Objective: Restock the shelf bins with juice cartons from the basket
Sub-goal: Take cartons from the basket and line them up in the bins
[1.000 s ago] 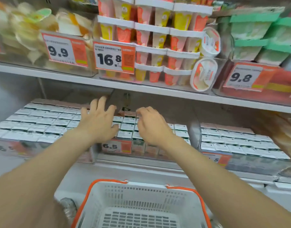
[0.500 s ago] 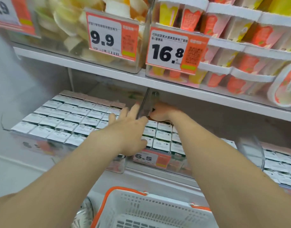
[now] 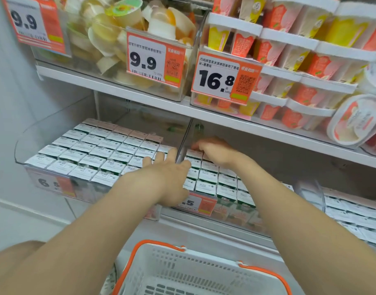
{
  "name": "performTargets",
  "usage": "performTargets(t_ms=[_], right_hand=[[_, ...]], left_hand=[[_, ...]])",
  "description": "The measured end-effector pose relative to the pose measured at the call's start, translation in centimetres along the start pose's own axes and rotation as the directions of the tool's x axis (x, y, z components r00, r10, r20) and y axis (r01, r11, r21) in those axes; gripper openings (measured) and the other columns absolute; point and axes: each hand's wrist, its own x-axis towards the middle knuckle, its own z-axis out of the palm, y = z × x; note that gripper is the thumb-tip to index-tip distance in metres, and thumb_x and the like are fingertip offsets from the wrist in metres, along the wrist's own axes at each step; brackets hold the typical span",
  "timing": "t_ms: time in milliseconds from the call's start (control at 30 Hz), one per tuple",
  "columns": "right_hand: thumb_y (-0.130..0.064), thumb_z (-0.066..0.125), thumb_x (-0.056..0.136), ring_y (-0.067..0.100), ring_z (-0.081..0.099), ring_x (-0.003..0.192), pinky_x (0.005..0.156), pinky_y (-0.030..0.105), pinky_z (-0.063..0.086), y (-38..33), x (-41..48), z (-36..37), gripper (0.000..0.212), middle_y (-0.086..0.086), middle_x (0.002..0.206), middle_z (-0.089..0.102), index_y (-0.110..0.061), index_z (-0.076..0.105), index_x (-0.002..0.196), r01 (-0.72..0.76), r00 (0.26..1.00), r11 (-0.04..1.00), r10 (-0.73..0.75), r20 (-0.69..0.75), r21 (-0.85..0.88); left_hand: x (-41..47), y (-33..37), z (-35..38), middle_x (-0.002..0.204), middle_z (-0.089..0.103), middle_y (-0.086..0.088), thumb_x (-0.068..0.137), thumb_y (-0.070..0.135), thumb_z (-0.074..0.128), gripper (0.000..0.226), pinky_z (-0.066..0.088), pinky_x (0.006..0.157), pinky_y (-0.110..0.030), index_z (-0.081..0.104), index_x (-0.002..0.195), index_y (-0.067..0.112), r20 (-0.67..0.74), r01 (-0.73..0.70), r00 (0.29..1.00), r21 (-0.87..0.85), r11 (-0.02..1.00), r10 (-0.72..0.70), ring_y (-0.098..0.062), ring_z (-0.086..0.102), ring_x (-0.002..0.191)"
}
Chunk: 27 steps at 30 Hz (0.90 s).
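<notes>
Small white-topped juice cartons [image 3: 101, 150] stand in tight rows in a clear bin [image 3: 21, 145] on the lower shelf. More cartons [image 3: 225, 182] fill the middle bin. My left hand [image 3: 167, 173] lies flat with straight fingers on the cartons at the clear divider [image 3: 183, 141] between the two bins. My right hand [image 3: 214, 149] reaches deep into the middle bin, its fingers bent down onto the rear row; I see nothing held in it. The white basket [image 3: 182, 271] with orange handles sits below my arms, and the part in view holds no cartons.
A third bin of cartons [image 3: 353, 213] stands to the right. The upper shelf [image 3: 140, 96] hangs low over the bins, carrying jelly cups [image 3: 110, 35], pudding tubs [image 3: 299, 60] and price tags [image 3: 225, 77]. A white wall [image 3: 12, 103] closes the left side.
The view has moved closer and to the left. My right hand has gone further back into the middle bin; my left hand has slid right to the divider.
</notes>
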Motion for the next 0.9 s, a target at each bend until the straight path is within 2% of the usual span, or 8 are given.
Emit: performTargets(t_ms=[67, 167, 267, 400, 533, 667, 800, 900], right_hand=[[-0.032, 0.032, 0.108, 0.037, 0.059, 0.115, 0.102, 0.044, 0.049, 0.6, -0.5, -0.6, 0.042, 0.017, 0.129, 0.063, -0.007, 0.062, 0.122, -0.032, 0.999, 0.998, 0.031, -0.029, -0.053], [-0.04, 0.025, 0.108, 0.031, 0.055, 0.118, 0.107, 0.046, 0.044, 2.0, -0.5, -0.7, 0.037, 0.009, 0.133, 0.058, -0.019, 0.055, 0.112, -0.074, 0.997, 0.985, 0.077, 0.008, -0.159], [-0.052, 0.023, 0.107, 0.028, 0.048, 0.134, 0.113, 0.047, 0.035, 1.8, -0.3, 0.1, 0.047, 0.003, 0.158, 0.046, -0.03, 0.054, 0.135, -0.055, 0.981, 0.983, 0.086, 0.174, -0.173], [-0.068, 0.023, 0.101, 0.028, 0.043, 0.144, 0.117, 0.046, 0.032, 1.4, -0.2, 0.5, 0.069, 0.001, 0.163, 0.042, -0.029, 0.046, 0.154, -0.108, 0.966, 0.984, 0.138, 0.218, -0.144], [-0.069, 0.026, 0.096, 0.03, 0.059, 0.12, 0.107, 0.045, 0.046, 2.1, -0.2, 1.4, 0.066, 0.007, 0.142, 0.062, -0.026, 0.058, 0.135, -0.005, 0.996, 0.985, 0.021, 0.091, -0.172], [-0.059, 0.03, 0.098, 0.033, 0.05, 0.139, 0.111, 0.049, 0.044, 1.0, -1.0, 3.4, 0.067, 0.008, 0.158, 0.049, -0.032, 0.032, 0.159, 0.119, 0.992, 0.974, -0.126, -0.023, -0.194], [-0.061, 0.023, 0.094, 0.035, 0.056, 0.131, 0.104, 0.05, 0.047, 0.5, -1.7, 4.5, 0.068, 0.009, 0.149, 0.058, -0.027, 0.045, 0.15, 0.111, 0.99, 0.968, -0.127, -0.06, -0.225], [-0.061, 0.028, 0.1, 0.036, 0.058, 0.126, 0.101, 0.049, 0.048, 0.8, -1.6, 4.4, 0.062, 0.011, 0.143, 0.062, -0.027, 0.046, 0.148, 0.097, 0.991, 0.966, -0.116, -0.068, -0.238]], left_hand=[[-0.2, 0.1, 0.1, 0.164, 0.01, -0.011, 0.101, 0.043, 0.056, 0.062, 0.024, 0.116, -0.056, 0.028, 0.154, 0.029, -0.013, -0.006, 1.0, 0.019, 1.0, 0.006, -0.04, 0.019, 0.146], [-0.2, 0.4, 0.5, 0.164, 0.006, -0.016, 0.102, 0.043, 0.058, 0.065, 0.024, 0.116, -0.058, 0.024, 0.156, 0.027, -0.03, -0.003, 1.0, 0.047, 0.999, 0.004, -0.041, 0.019, 0.146], [0.1, 0.6, 1.1, 0.164, 0.004, -0.016, 0.103, 0.041, 0.059, 0.072, 0.025, 0.114, -0.058, 0.016, 0.158, 0.023, -0.069, 0.008, 0.998, 0.049, 0.999, -0.005, -0.041, 0.02, 0.147], [0.5, 0.0, 1.1, 0.162, 0.006, -0.015, 0.103, 0.038, 0.062, 0.074, 0.025, 0.112, -0.057, 0.013, 0.157, 0.024, -0.07, -0.001, 0.998, 0.014, 1.0, 0.002, -0.038, 0.021, 0.146], [0.6, -0.3, 1.3, 0.163, 0.004, -0.01, 0.104, 0.042, 0.06, 0.072, 0.025, 0.113, -0.056, 0.017, 0.157, 0.022, -0.069, -0.01, 0.998, -0.003, 1.0, 0.01, -0.038, 0.022, 0.146], [0.5, -0.2, 1.7, 0.16, 0.008, -0.007, 0.102, 0.047, 0.06, 0.073, 0.028, 0.111, -0.055, 0.02, 0.155, 0.016, -0.094, 0.002, 0.996, -0.01, 1.0, -0.003, -0.036, 0.026, 0.143], [0.5, -0.2, 1.7, 0.151, 0.018, -0.008, 0.102, 0.048, 0.06, 0.065, 0.031, 0.106, -0.051, 0.026, 0.145, 0.014, -0.113, 0.009, 0.994, -0.009, 1.0, -0.01, -0.033, 0.032, 0.137], [0.6, -0.2, 1.6, 0.143, 0.023, -0.008, 0.101, 0.049, 0.061, 0.062, 0.033, 0.102, -0.05, 0.028, 0.139, 0.015, -0.123, 0.012, 0.992, -0.002, 1.0, -0.013, -0.031, 0.037, 0.131]])
